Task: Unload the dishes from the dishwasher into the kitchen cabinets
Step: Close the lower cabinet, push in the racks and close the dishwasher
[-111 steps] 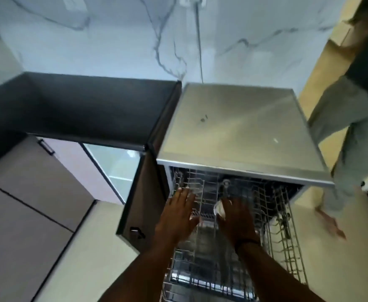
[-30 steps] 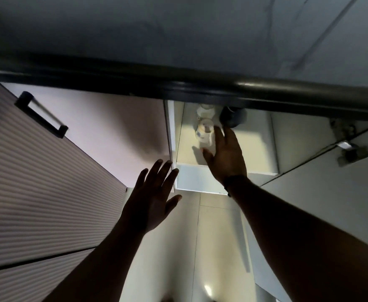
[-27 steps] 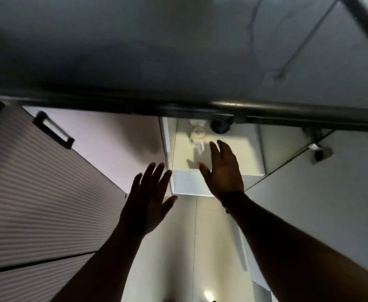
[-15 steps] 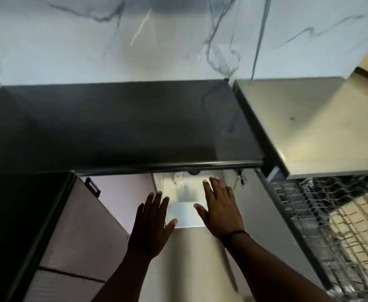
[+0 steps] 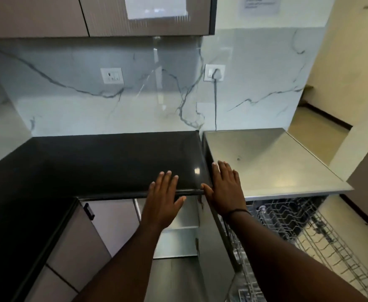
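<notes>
A head-worn camera looks down at two bare hands held out over a kitchen corner. The cabinet point(image 5: 178, 219) below the black counter point(image 5: 104, 162) stands open, but the left hand point(image 5: 162, 203) and its forearm cover much of the opening, so only pale shelf edges show and what sits on the shelves cannot be made out. The dishwasher point(image 5: 272, 166) lies at about three o'clock from the hands, its steel top in full view; its wire rack point(image 5: 305, 232) is pulled out below at about four o'clock, cut off by the right and bottom edges of the frame, and partly hidden behind the right forearm. A small pale shape near the rack's back left corner is too blurred to identify, and no dish can be told for certain among the wires. The left hand is released, fingers straight and spread, with its fingertips over the counter's front edge; whether they touch it cannot be told. The right hand point(image 5: 224, 190) is also released and flat, grasping nothing, lying over the seam between the counter and the dishwasher top, a dark band at its wrist. At twelve o'clock, a plug point(image 5: 216, 73) sits in a wall socket on the marbled wall, its cord dropping behind the dishwasher.
</notes>
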